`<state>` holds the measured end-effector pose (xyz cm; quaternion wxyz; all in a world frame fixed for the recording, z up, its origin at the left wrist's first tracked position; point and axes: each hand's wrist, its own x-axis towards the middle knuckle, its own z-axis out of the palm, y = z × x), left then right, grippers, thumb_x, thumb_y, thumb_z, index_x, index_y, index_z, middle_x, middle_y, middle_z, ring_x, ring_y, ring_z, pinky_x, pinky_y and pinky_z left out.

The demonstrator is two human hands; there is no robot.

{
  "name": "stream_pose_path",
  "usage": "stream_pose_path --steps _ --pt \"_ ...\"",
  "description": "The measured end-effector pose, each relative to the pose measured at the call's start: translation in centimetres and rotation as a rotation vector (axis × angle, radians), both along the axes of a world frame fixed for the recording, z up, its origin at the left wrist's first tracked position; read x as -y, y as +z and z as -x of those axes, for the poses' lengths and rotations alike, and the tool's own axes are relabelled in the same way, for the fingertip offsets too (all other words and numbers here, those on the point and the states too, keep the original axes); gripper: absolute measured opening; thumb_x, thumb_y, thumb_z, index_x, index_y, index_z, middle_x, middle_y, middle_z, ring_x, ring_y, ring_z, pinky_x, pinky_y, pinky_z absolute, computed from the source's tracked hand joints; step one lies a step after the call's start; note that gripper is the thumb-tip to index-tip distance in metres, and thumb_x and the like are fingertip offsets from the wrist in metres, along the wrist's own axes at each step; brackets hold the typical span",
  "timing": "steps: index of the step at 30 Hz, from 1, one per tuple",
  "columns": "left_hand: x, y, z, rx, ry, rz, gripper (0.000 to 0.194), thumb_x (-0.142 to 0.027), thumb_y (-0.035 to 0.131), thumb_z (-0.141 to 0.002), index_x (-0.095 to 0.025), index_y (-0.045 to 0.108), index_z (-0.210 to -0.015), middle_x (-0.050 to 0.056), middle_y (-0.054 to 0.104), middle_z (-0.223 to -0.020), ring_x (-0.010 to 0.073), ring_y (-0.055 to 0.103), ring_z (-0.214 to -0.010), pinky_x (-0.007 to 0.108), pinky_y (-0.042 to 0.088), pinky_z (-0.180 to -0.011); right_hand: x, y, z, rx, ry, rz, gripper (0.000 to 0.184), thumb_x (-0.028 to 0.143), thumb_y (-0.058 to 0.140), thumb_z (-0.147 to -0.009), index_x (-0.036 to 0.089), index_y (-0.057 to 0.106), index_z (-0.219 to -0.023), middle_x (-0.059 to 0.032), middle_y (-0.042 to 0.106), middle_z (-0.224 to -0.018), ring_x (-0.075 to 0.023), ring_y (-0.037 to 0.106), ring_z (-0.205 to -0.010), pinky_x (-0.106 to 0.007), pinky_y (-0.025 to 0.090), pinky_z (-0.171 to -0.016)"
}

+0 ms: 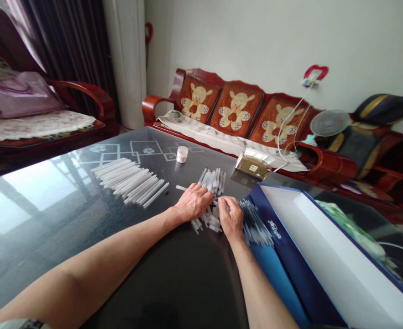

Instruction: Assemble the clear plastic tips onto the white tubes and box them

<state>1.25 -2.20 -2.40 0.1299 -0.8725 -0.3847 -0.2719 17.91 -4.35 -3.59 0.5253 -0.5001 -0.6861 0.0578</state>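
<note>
My left hand (195, 202) is closed, with the pale end of a pen-like white tube (180, 187) sticking out on its left side. Close beside it, my right hand (231, 218) has its thumb and fingers pinched together; what sits in the pinch is too small to make out. Just beyond the hands lies a bunch of pale tubes (214, 179), and a pile of short whitish pieces (212, 220) spreads beneath and between them. To the right of my right hand, many thin, dark-tipped clear sticks (256, 224) lie by the blue box. A row of white pen-like tubes (129, 180) lies to the left.
A long blue box with a white inside (311, 237) takes up the table's right side. A tissue pack (252, 165) and a small white tub (182, 154) stand farther back. A small black piece (166, 192) lies near the tube row. Beyond the table stands a wooden sofa (235, 109).
</note>
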Motion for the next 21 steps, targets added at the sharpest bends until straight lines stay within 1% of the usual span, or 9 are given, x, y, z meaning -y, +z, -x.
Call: stream_pose_path --steps 3,7,10,13,16,21 --pt "-0.01 -0.03 0.04 -0.002 -0.001 0.005 0.031 -0.031 0.032 -0.097 -0.018 0.06 -0.098 0.005 0.056 -0.079 0.019 0.048 -0.076 0.035 0.036 -0.076 -0.08 -0.09 -0.02 0.012 0.025 -0.008 0.019 0.031 0.051 -0.086 0.018 0.063 -0.078 -0.0066 0.064 -0.084 -0.0186 0.06 -0.083 -0.032 0.048 -0.079" --pt "0.03 0.06 0.05 0.006 0.0 0.01 0.032 -0.031 0.03 -0.097 -0.018 0.06 -0.099 0.005 0.056 -0.079 0.0188 0.048 -0.076 0.035 0.036 -0.076 0.14 0.08 -0.07 0.011 0.06 -0.008 0.012 0.026 0.053 -0.082 0.018 0.062 -0.085 -0.0063 0.063 -0.09 -0.0192 0.059 -0.09 -0.033 0.046 -0.084" --pt "0.09 0.18 0.03 0.006 0.001 0.01 0.032 -0.031 0.031 -0.097 -0.018 0.06 -0.099 0.005 0.056 -0.079 0.0187 0.048 -0.076 0.035 0.036 -0.076 0.25 0.19 -0.04 0.002 0.037 0.008 0.015 0.026 0.055 -0.08 0.018 0.062 -0.09 -0.0064 0.063 -0.091 -0.0199 0.059 -0.09 -0.035 0.046 -0.085" --pt "0.17 0.3 0.02 -0.003 0.002 0.009 0.031 -0.031 0.032 -0.097 -0.018 0.06 -0.098 0.005 0.056 -0.079 0.0187 0.048 -0.076 0.035 0.036 -0.076 0.13 0.11 0.03 -0.009 -0.013 0.018 0.018 0.032 0.051 -0.084 0.018 0.063 -0.085 -0.0068 0.064 -0.087 -0.0197 0.06 -0.086 -0.034 0.047 -0.082" --pt "0.19 0.33 0.01 -0.01 0.005 0.008 0.031 -0.031 0.032 -0.097 -0.018 0.06 -0.098 0.005 0.056 -0.08 0.0188 0.048 -0.076 0.035 0.036 -0.076 0.0 -0.01 0.05 0.002 -0.002 0.013 0.022 0.034 0.049 -0.086 0.018 0.063 -0.077 -0.0069 0.064 -0.083 -0.0188 0.06 -0.082 -0.032 0.048 -0.078" --pt "0.15 0.24 -0.02 -0.006 0.007 0.016 0.033 -0.032 0.03 -0.097 -0.017 0.06 -0.098 0.006 0.056 -0.08 0.0187 0.048 -0.076 0.035 0.036 -0.076 0.15 0.13 -0.04 0.017 0.041 -0.01 0.014 0.028 0.052 -0.082 0.019 0.062 -0.083 -0.0067 0.064 -0.089 -0.0198 0.06 -0.089 -0.034 0.047 -0.083"
